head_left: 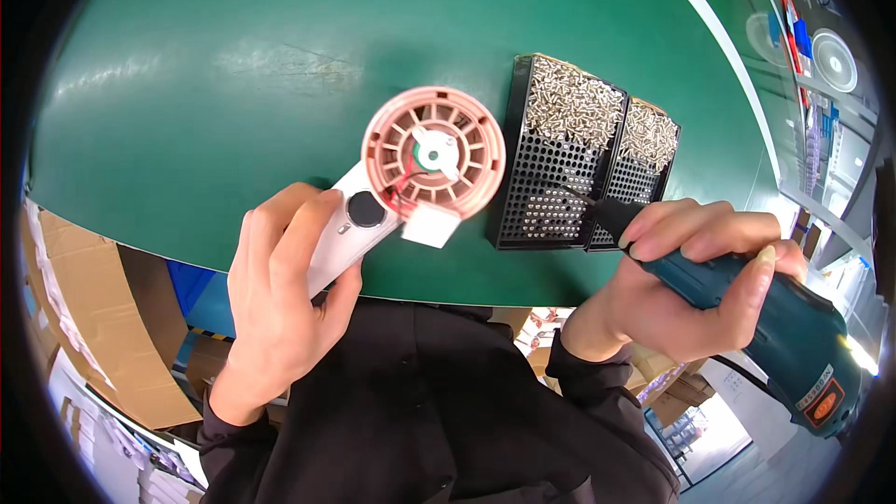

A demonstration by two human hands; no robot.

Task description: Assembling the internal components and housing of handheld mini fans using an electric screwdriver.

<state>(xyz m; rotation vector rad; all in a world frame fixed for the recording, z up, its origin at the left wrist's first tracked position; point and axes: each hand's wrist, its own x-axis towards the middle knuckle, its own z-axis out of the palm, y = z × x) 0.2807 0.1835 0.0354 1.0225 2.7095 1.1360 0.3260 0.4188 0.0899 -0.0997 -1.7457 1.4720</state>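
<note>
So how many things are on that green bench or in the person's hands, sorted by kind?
Black screw trays: 2
Pink fan with white handle: 1, held by the left hand
Teal electric screwdriver: 1, held by the right hand
Loose screws: too many to count
Total: 4

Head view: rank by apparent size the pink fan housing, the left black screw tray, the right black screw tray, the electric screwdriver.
1. electric screwdriver, though it is nearest the camera in the right hand, so its lead is unsure
2. pink fan housing and left black screw tray, too close to rank
3. right black screw tray
</note>
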